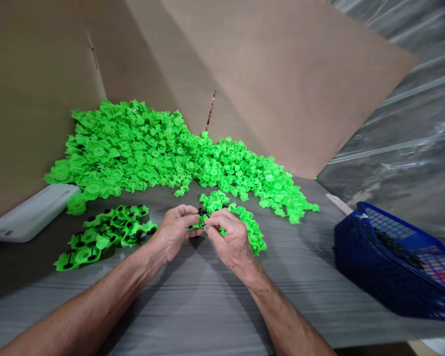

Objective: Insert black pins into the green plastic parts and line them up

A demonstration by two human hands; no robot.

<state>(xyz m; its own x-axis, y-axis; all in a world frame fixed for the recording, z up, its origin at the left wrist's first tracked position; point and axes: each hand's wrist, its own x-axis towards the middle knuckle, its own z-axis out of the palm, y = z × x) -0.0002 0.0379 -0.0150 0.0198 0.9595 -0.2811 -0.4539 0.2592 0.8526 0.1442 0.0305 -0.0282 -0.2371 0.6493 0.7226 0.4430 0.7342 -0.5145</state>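
Note:
My left hand (176,226) pinches a small bright green plastic toy car body (195,227) by its edge. A black wheel axle (202,213) stands at that part, and the fingertips of my right hand (228,235) are closed on it. Fingers hide much of both pieces. To the left lie several green car bodies with black axles (92,242) fitted across them, wheels upward. Just beyond and right of my right hand is a cluster of green car bodies (250,225), where no axles show clearly.
A large heap of green parts (133,148) spreads along the cardboard wall (267,74) at the back. On the right stands a blue basket (374,267) holding black pieces (398,247). A white plastic case (31,212) lies at the left, on the grey table (193,316).

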